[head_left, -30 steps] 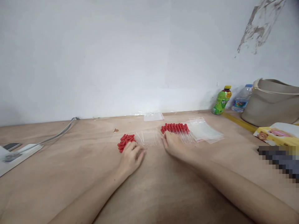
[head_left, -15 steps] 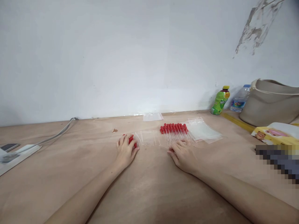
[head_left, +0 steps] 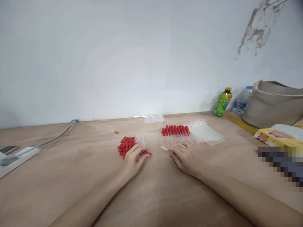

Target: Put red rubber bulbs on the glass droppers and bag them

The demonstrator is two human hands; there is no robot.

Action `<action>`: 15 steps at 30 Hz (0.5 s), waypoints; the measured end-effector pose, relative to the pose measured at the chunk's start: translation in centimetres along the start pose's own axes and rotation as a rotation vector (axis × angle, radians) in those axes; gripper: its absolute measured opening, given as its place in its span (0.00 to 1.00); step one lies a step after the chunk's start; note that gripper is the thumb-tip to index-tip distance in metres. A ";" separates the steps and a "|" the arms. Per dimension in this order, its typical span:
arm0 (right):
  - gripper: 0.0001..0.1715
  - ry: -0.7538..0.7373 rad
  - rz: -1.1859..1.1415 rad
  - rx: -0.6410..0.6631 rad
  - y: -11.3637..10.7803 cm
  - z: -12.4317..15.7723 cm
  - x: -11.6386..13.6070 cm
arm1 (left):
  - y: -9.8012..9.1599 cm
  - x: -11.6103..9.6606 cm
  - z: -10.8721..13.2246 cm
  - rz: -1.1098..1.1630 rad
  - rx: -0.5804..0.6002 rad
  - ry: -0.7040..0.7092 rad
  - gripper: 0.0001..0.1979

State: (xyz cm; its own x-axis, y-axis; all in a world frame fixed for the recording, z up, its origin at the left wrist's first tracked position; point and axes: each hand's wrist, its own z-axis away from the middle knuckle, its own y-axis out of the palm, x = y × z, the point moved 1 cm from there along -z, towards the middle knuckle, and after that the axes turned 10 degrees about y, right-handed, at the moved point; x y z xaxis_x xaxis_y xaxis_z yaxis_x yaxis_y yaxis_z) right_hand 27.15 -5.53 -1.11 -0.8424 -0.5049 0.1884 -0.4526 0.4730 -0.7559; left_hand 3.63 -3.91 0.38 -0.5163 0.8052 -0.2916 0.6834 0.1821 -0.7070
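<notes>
My left hand [head_left: 133, 158] rests on the wooden table [head_left: 151, 189] beside a pile of red rubber bulbs [head_left: 125, 145], pinching one red bulb [head_left: 147, 153] between its fingertips. My right hand [head_left: 186, 157] lies a little to the right with its fingers curled. Its fingertips hold a thin clear tube [head_left: 164, 148] that points left toward the bulb. Just beyond both hands lies a row of loose clear tubes [head_left: 149, 140]. A row of tubes fitted with red bulbs [head_left: 176, 130] lies behind my right hand.
A stack of clear zip bags [head_left: 206, 133] lies right of the capped tubes, and another bag [head_left: 154, 118] by the wall. At the far right stand a green bottle [head_left: 222, 102], a water bottle [head_left: 241, 100], a beige bag [head_left: 274, 102] and a yellow tissue pack [head_left: 276, 137]. A power strip [head_left: 17, 155] lies far left.
My left hand has drawn back off the bulb pile with one red bulb in its fingertips. My right hand, which left the capped row earlier, now holds a clear tube.
</notes>
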 end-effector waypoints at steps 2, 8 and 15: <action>0.09 -0.002 -0.039 0.013 0.2 0.2 -0.2 | 0.5 -1.0 0.1 0.082 0.066 -0.015 0.06; 0.11 0.024 -0.170 0.124 0.5 0.5 0.2 | 1.3 -1.9 0.0 0.114 0.215 -0.068 0.06; 0.11 0.072 -0.197 0.176 -0.8 0.5 1.6 | 1.9 -1.7 -0.1 0.203 0.146 -0.101 0.09</action>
State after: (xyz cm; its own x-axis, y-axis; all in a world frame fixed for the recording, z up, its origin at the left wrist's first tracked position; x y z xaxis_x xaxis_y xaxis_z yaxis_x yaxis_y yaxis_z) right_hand 26.30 -7.11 -0.56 -0.7644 -0.5192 0.3822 -0.5574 0.2345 -0.7964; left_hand 5.84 -4.94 -0.40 -0.4300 0.7554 -0.4944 0.7000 -0.0668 -0.7110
